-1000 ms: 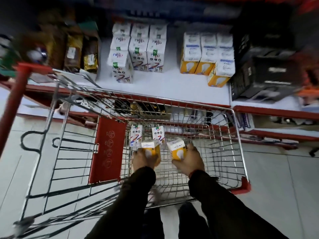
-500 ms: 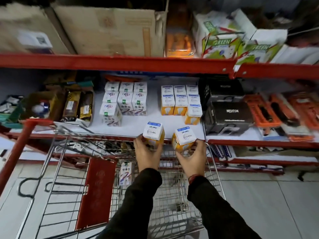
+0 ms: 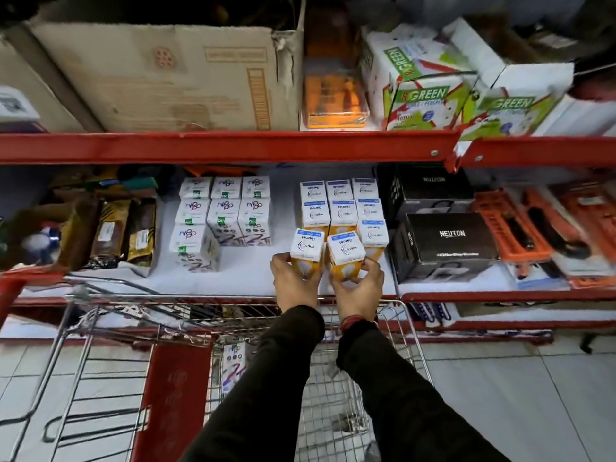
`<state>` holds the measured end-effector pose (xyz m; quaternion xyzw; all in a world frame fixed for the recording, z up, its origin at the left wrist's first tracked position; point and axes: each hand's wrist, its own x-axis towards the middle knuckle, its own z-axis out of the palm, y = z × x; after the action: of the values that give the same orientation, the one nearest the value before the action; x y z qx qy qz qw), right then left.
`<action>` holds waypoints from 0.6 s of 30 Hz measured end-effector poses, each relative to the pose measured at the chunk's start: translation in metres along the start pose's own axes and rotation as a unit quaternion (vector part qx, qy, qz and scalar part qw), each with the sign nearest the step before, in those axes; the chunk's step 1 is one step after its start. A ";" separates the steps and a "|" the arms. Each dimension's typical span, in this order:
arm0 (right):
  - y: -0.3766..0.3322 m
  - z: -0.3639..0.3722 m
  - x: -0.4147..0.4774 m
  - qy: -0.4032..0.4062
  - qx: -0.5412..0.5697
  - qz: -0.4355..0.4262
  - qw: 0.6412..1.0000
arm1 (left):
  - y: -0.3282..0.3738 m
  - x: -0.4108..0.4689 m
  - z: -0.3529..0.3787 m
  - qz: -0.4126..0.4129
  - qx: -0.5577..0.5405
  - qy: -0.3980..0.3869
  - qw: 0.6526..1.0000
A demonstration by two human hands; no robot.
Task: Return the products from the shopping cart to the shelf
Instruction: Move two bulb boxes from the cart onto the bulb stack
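Both arms reach out over the cart [image 3: 405,323], the left hand [image 3: 295,285] clamped around one bulb box [image 3: 306,250] and the right hand [image 3: 358,286] clamped around another bulb box [image 3: 345,253], side by side above the shelf [image 3: 240,278]. Directly behind them sits the stack of matching boxes [image 3: 340,208], with white boxes [image 3: 223,215] to the left and a black box [image 3: 450,245] close on the right.

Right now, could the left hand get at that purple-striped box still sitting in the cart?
Probably not yet: the left hand is shut on a yellow bulb box at the shelf. Once emptied, the purple-striped box lies unobstructed.
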<state>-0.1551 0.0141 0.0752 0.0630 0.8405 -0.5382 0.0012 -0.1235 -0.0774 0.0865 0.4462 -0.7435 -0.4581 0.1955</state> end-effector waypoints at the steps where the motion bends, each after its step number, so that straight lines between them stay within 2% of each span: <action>1: 0.000 0.002 0.001 0.003 0.006 0.000 1.000 | 0.001 0.001 0.003 -0.005 -0.003 -0.002 1.000; 9: 0.007 0.011 0.011 0.010 0.036 0.045 0.998 | -0.009 0.010 0.020 -0.037 -0.018 -0.036 0.999; 18: 0.020 0.021 0.021 0.010 0.089 0.078 0.993 | -0.013 0.013 0.032 -0.035 -0.058 -0.048 0.997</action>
<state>-0.1755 0.0054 0.0462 0.1331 0.7820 -0.6082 0.0292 -0.1464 -0.0743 0.0581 0.4368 -0.7082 -0.5283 0.1690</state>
